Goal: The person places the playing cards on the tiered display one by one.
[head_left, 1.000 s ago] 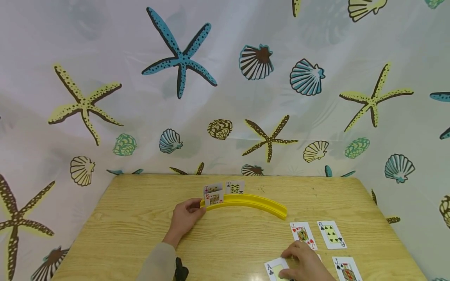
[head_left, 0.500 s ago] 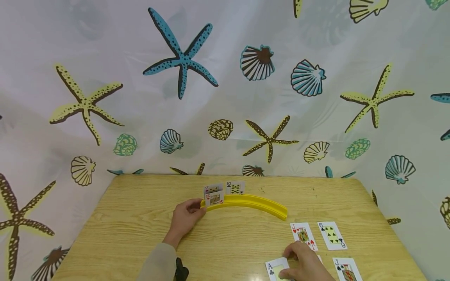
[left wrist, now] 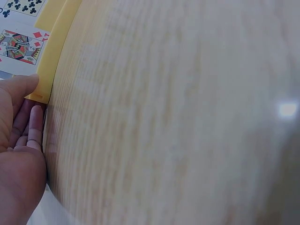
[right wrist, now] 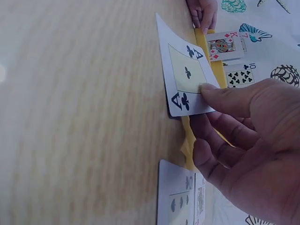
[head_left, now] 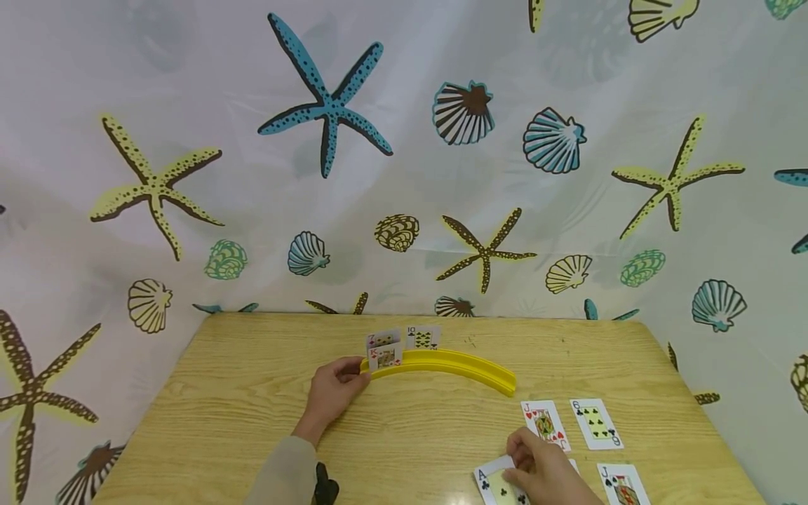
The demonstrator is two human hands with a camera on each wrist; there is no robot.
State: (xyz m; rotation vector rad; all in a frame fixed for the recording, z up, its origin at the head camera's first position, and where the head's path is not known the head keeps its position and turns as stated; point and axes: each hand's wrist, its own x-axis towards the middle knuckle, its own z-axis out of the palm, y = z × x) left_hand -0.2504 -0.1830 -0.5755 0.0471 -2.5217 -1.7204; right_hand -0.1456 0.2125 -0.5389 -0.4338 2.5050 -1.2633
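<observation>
My left hand (head_left: 336, 394) grips the left end of a curved yellow card holder (head_left: 463, 365), thumb on its front, as the left wrist view also shows. In the holder stand the king of diamonds (head_left: 387, 357), a seven (head_left: 382, 339) behind it and the ten of clubs (head_left: 421, 338) to their right. My right hand (head_left: 548, 468) pinches the ace of clubs (head_left: 495, 484) at one edge, thumb on its face. In the right wrist view the ace (right wrist: 187, 75) looks slightly bent and tilted, its far edge raised.
Face up at the right lie the jack of hearts (head_left: 541, 415), the six of clubs (head_left: 595, 423) and the jack of spades (head_left: 623, 485). Another card (head_left: 574, 465) is mostly hidden behind my right hand. A curtain (head_left: 404, 175) with sea prints hangs behind the wooden table (head_left: 265, 337).
My right thumb and fingers have closed on the ace of clubs, which has tilted up and turned a little. The left hand and holder have stayed put.
</observation>
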